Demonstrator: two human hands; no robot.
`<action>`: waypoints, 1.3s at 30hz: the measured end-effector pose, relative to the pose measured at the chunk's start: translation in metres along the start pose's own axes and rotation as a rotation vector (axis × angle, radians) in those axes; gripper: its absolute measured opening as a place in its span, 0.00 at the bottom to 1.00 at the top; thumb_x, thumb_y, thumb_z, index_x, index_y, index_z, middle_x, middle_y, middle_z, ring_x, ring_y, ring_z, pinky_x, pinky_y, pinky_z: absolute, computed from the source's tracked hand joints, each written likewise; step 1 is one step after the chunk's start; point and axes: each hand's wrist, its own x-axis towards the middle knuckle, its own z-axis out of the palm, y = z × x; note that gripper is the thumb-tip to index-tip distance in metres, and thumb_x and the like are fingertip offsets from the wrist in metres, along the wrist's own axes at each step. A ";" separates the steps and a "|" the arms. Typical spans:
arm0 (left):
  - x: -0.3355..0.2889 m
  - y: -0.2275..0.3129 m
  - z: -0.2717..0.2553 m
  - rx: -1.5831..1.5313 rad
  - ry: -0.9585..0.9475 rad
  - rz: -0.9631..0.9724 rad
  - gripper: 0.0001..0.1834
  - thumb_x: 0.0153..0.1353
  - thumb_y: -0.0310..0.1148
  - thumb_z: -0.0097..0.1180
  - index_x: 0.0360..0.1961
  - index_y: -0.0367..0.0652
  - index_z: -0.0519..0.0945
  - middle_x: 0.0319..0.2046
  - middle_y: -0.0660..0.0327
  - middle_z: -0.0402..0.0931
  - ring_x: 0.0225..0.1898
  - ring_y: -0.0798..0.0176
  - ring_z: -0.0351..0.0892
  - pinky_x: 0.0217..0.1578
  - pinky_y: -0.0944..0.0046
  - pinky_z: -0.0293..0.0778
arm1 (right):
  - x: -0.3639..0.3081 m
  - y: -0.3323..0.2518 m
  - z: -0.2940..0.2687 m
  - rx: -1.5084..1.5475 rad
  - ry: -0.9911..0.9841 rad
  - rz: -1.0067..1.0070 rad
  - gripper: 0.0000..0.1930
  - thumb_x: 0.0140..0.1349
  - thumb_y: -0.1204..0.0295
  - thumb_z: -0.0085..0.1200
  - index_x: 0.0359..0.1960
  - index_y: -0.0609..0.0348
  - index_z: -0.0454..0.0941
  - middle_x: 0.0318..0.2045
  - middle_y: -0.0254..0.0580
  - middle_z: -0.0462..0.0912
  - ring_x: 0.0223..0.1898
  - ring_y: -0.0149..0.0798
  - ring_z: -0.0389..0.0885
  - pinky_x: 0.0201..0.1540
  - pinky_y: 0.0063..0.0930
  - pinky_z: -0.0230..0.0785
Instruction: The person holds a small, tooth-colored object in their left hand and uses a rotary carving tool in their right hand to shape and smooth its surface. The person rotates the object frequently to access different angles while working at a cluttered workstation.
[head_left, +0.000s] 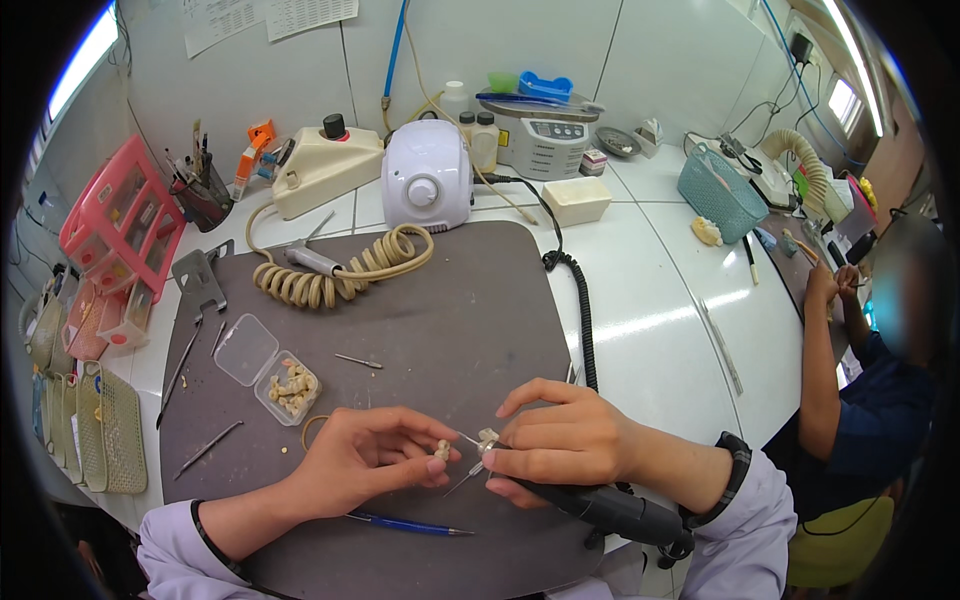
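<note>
A: Where do we find the small tooth-shaped piece (442,450)?

B: We see it in the left hand (375,450), pinched between thumb and fingertips, just above the dark mat (480,330). The grip is nearly closed, with only the piece's width between the digits.

A: How does it look to us?

B: Cream shading to pale yellow, lumpy and rounded, with bulges set one above another. Fingertips cover part of it, and the finer surface is too small for us to read.

A: What do we make of the right hand (570,435)?

B: Its fingers close around the front of a black handpiece (610,512), whose body slants back below the wrist. Thin metal points show at the fingertips, one aimed toward the piece; we cannot tell whether they touch. A small whitish lump (487,436) sits by those fingers, and we cannot tell whether it is held.

A: Do we spot others like it?

B: We do: a pile of cream pieces (292,388), one tinged pink, fills a clear box (246,348) with its lid open, beyond the left hand. A blue pen-shaped tool (410,524) lies nearer us.
</note>
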 end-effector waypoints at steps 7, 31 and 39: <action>0.001 0.001 0.001 0.008 -0.007 0.012 0.16 0.59 0.23 0.58 0.48 0.30 0.76 0.39 0.55 0.80 0.38 0.69 0.80 0.41 0.72 0.75 | -0.001 0.000 0.001 -0.010 0.001 -0.003 0.10 0.49 0.76 0.65 0.33 0.61 0.78 0.22 0.36 0.79 0.23 0.32 0.78 0.39 0.33 0.75; 0.000 -0.001 -0.004 -0.048 0.035 -0.003 0.13 0.55 0.17 0.60 0.42 0.26 0.77 0.38 0.50 0.81 0.42 0.63 0.82 0.45 0.70 0.77 | 0.001 -0.013 0.013 0.687 0.063 0.700 0.13 0.54 0.74 0.61 0.37 0.61 0.69 0.35 0.51 0.84 0.50 0.46 0.80 0.65 0.51 0.53; 0.000 -0.006 -0.008 -0.049 -0.004 -0.003 0.14 0.58 0.24 0.60 0.45 0.30 0.77 0.37 0.54 0.81 0.41 0.68 0.81 0.43 0.71 0.77 | -0.002 -0.010 0.016 0.581 0.034 0.652 0.15 0.52 0.73 0.64 0.36 0.61 0.71 0.39 0.55 0.83 0.46 0.45 0.83 0.63 0.50 0.58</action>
